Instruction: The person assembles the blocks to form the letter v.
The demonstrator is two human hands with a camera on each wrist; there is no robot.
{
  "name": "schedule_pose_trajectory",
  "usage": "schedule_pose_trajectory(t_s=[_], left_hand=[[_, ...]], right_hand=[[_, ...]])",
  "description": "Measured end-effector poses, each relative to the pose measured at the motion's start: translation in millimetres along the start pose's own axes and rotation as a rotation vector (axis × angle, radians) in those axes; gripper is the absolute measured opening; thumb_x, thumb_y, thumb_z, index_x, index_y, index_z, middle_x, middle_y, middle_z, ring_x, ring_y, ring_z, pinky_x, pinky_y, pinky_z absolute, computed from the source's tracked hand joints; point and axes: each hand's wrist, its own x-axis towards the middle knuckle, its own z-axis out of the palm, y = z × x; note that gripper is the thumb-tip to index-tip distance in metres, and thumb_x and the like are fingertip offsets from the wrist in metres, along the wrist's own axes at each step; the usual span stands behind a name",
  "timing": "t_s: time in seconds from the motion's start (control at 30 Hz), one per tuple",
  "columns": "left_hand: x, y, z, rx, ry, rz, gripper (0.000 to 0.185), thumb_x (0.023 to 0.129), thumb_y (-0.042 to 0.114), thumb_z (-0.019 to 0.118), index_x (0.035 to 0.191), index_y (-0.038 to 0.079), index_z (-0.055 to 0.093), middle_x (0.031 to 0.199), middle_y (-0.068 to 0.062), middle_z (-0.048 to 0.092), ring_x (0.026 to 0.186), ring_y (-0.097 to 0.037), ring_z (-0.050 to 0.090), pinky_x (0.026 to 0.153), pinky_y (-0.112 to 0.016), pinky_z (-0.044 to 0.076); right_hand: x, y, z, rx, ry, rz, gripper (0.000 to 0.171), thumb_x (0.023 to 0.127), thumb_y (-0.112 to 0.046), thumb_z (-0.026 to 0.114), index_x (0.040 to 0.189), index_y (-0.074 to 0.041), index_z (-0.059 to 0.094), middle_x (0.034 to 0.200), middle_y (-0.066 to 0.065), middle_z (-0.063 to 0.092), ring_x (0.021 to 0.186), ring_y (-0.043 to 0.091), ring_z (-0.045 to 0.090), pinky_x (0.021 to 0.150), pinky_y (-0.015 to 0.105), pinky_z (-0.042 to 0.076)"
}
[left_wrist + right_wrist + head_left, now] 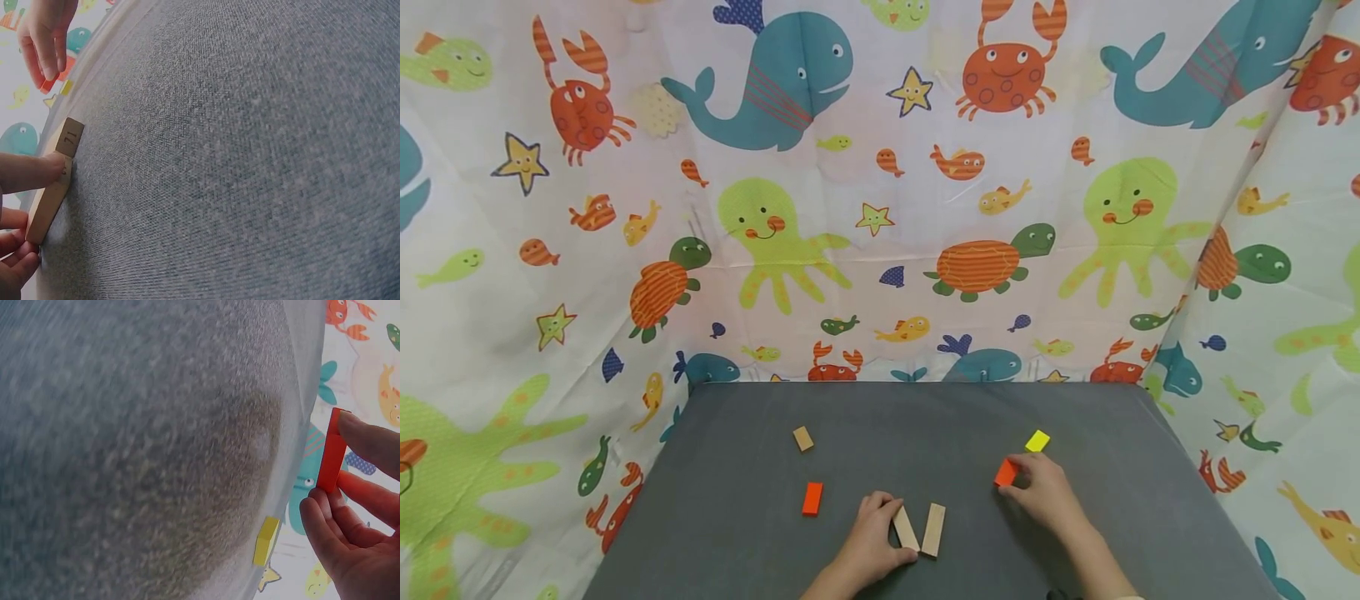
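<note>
R hand (1043, 492) pinches a small red block (1005, 473) w/ fingertips, at the right side of the grey cloth table (1112, 533), near a yellow block (1037, 441). Best to lift it straight up, slow, I think. L hand (872, 542) curls round a plain wood block (906, 528), touching a 2nd wood one (934, 529). Blocks are flat, hard, smooth; the cloth is rough.

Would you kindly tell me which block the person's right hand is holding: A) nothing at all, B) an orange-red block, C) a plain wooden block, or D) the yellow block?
B: the right hand pinches an orange-red block between fingers and thumb, while the yellow block lies untouched beside it on the grey table.
</note>
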Motion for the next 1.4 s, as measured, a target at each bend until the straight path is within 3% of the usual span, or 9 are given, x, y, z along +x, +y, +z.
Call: schedule_pose_trajectory(t_s=[1.4], left_hand=[[-3.6, 8.4, -4.2, 0.003, -0.007, -0.027, 0.078, 0.072, 0.029, 0.092, 0.137, 0.001, 0.06, 0.125, -0.005, 0.052, 0.116, -0.025, 0.045, 0.099, -0.05, 0.048]], right_hand=[[10, -39, 37, 0.057, -0.035, -0.02, 0.052, 0.074, -0.016, 0.091, 0.12, -0.003, 0.072, 0.115, 0.011, 0.065, 0.097, 0.023, 0.065, 0.086, 0.046, 0.057]])
